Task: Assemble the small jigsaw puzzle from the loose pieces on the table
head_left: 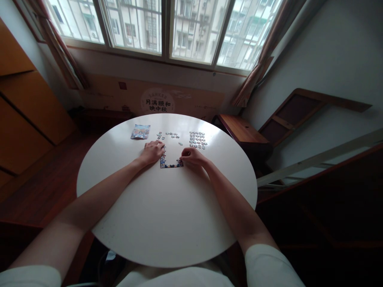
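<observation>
A partly built jigsaw border (170,163) lies on the round white table (167,215), its left side and bottom edge joined in an L shape. My left hand (153,151) rests curled on the puzzle's left edge. My right hand (191,156) pinches a puzzle piece at the bottom right end of the border. Several loose pieces (198,140) lie spread beyond my hands, with a smaller scatter (169,135) to their left.
A small colourful picture card (140,131) lies at the far left of the table. Wooden furniture (242,133) stands right of the table and a wooden cabinet (20,103) at left. A window (164,28) fills the far wall.
</observation>
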A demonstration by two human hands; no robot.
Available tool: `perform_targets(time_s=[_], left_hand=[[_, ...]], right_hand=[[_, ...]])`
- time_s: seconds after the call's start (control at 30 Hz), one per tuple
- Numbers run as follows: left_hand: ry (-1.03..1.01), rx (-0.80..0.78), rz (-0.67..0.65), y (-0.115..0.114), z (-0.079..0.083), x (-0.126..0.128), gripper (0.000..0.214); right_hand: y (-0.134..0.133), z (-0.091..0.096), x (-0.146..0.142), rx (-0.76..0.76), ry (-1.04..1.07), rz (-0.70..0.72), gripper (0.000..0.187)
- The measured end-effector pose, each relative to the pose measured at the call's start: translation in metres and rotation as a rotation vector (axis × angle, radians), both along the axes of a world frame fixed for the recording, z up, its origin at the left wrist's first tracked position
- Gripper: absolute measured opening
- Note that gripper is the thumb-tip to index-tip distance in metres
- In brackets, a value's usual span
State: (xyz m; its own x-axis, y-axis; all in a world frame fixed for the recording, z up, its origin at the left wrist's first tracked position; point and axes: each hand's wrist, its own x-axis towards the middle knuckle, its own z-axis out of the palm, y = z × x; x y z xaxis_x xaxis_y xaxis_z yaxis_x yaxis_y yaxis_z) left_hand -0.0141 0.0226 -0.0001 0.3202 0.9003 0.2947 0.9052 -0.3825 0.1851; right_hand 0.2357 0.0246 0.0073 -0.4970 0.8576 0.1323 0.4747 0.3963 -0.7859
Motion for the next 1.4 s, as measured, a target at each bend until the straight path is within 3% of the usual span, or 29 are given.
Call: perform_targets(time_s=[1.1,1.4], left_hand=[[-0.006,-0.021,0.002,-0.001,0.0017,0.0003,0.039],[0.01,-0.014,0.013,-0.0028,0.0034,0.0013,0.039]], right_hand=[[0.002,-0.0013,0.0004,-0.031,0.0,0.034,0.02],[0.0023,-0.0026,0.0007,0.026,0.017,-0.005,0.018]])
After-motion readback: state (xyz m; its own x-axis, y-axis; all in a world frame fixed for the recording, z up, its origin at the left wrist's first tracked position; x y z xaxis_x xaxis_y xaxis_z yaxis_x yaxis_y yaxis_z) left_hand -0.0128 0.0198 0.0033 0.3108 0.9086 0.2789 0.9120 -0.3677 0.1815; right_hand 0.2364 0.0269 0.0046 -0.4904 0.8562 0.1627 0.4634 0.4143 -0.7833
